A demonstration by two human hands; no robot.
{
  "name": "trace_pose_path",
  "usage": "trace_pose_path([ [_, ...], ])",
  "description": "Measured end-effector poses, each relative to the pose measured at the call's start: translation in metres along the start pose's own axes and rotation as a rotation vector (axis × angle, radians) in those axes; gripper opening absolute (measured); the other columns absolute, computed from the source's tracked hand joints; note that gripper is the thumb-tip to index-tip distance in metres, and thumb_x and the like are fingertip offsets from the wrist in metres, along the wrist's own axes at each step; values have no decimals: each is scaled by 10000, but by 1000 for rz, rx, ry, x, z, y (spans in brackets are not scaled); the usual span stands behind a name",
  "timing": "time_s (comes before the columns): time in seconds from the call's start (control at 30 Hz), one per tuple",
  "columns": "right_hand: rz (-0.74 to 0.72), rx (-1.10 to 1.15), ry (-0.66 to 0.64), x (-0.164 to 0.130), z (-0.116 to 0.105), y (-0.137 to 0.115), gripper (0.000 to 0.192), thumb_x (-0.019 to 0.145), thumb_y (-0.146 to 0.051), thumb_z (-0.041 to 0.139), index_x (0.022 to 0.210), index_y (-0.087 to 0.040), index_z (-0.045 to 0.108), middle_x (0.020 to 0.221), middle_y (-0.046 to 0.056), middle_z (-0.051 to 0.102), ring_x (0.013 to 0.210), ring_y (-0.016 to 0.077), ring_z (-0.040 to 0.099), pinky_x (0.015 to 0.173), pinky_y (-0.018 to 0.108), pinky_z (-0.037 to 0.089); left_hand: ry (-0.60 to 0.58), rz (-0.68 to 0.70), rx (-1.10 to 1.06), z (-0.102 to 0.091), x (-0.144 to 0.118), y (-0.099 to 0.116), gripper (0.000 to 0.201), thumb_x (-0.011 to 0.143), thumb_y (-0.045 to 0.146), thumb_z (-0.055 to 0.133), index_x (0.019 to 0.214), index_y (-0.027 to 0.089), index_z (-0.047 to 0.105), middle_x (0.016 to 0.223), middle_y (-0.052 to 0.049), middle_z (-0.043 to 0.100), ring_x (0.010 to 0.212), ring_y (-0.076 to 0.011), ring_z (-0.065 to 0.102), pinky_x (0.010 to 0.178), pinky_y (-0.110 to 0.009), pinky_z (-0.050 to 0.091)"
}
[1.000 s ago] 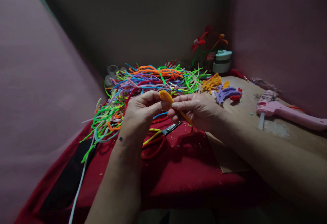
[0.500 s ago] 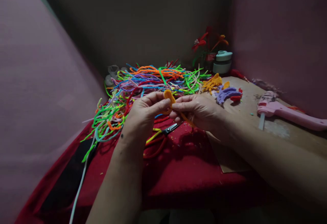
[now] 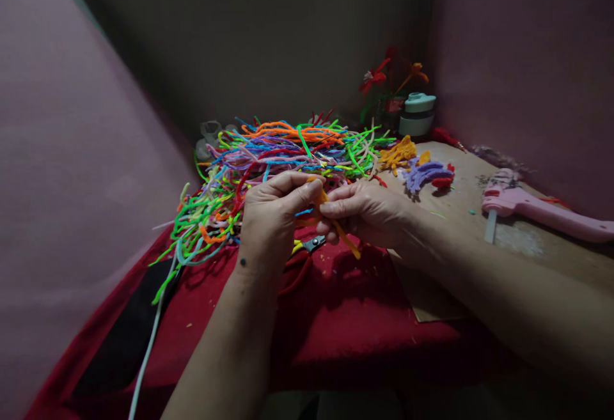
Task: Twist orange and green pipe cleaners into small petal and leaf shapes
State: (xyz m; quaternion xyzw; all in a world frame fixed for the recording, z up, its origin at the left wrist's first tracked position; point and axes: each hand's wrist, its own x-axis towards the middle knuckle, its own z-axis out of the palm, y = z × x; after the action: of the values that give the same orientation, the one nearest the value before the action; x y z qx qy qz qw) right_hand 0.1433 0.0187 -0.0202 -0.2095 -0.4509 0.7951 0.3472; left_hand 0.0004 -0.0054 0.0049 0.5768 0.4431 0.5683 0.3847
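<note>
Both hands pinch a fuzzy orange pipe cleaner (image 3: 336, 225) above the red cloth (image 3: 364, 318): left hand (image 3: 271, 215) and right hand (image 3: 369, 212) fingers closed on it. Its loop, upright earlier, now sits tucked lower between the fingertips, one end pointing down.

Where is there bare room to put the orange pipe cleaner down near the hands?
Bare red cloth lies just below both hands, toward the camera. Bare brown board shows between the purple pieces and the pink glue gun. Crowded: the pipe cleaner pile behind the left hand, and the scissors under the right hand.
</note>
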Motion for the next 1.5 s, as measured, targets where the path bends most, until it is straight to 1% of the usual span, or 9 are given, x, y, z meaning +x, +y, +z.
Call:
trace_pose_path([
  [0.23, -56, -48, 88, 1, 0, 2, 132, 587, -205, 741, 626, -118, 650, 559, 35, 640, 509, 122, 571, 537, 252, 447, 121, 136, 197, 7, -1, 3, 88, 699, 249, 667, 699, 168, 702, 705, -11, 670, 657, -131, 591, 573, -210, 454],
  [0.37, -247, -89, 223, 5, -4, 3, 169, 571, -248, 771, 655, -134, 678, 590, 0, 614, 554, 92, 526, 568, 236, 394, -107, -4, 195, -5, 5, 9, 233, 689, 327, 691, 858, 167, 704, 788, -34, 690, 651, -127, 590, 585, -217, 453],
  [0.47, -315, -132, 307, 5, -5, 2, 194, 563, -279, 777, 650, -137, 679, 579, -13, 590, 539, 79, 477, 558, 241, 355, -217, -72, 313, -10, 7, 8, 232, 655, 329, 714, 789, 140, 713, 675, -30, 665, 568, -114, 549, 523, -212, 415],
  [0.67, -363, -96, 449, 5, 3, 4, 221, 542, -273, 785, 568, -126, 622, 540, -32, 536, 518, 63, 420, 543, 243, 314, 66, 222, 537, 5, -2, -4, 157, 726, 304, 634, 673, 168, 692, 566, 8, 607, 532, -100, 500, 512, -208, 381],
  [0.83, -348, 61, 425, 9, 2, 6, 171, 576, -227, 763, 637, -137, 631, 544, -44, 516, 487, 54, 390, 501, 233, 294, 98, 88, 264, 10, 0, -6, 172, 715, 320, 651, 679, 152, 642, 585, 7, 600, 512, -87, 498, 493, -203, 384],
  [0.93, -373, 135, 408, 11, -3, 4, 97, 638, -181, 708, 649, -148, 617, 533, -58, 482, 460, 45, 357, 477, 225, 283, -6, -92, -2, 6, 5, -7, 218, 644, 311, 722, 757, 153, 622, 618, 21, 592, 471, -58, 468, 439, -186, 341],
  [1.07, -390, 144, 378, 11, -5, 3, 102, 633, -160, 699, 617, -149, 599, 539, -51, 495, 481, 50, 408, 500, 220, 327, -183, -245, -76, 6, 6, -10, 242, 611, 280, 747, 765, 131, 635, 590, 24, 568, 425, -41, 426, 402, -185, 298],
  [1.3, -409, 87, 410, 11, -5, 7, 185, 556, -187, 754, 688, -118, 645, 608, -18, 570, 529, 64, 457, 516, 225, 325, -168, -237, 28, 13, 0, -7, 171, 649, 237, 705, 669, 138, 568, 486, 58, 493, 396, -38, 385, 401, -177, 294],
  [1.5, -367, 64, 345, 10, -3, 5, 71, 593, -152, 677, 610, -123, 614, 534, -35, 491, 486, 61, 386, 493, 233, 302, -179, -89, -26, 13, 3, -9, 289, 619, 262, 735, 857, 160, 608, 727, 8, 637, 608, -93, 564, 560, -204, 427],
])
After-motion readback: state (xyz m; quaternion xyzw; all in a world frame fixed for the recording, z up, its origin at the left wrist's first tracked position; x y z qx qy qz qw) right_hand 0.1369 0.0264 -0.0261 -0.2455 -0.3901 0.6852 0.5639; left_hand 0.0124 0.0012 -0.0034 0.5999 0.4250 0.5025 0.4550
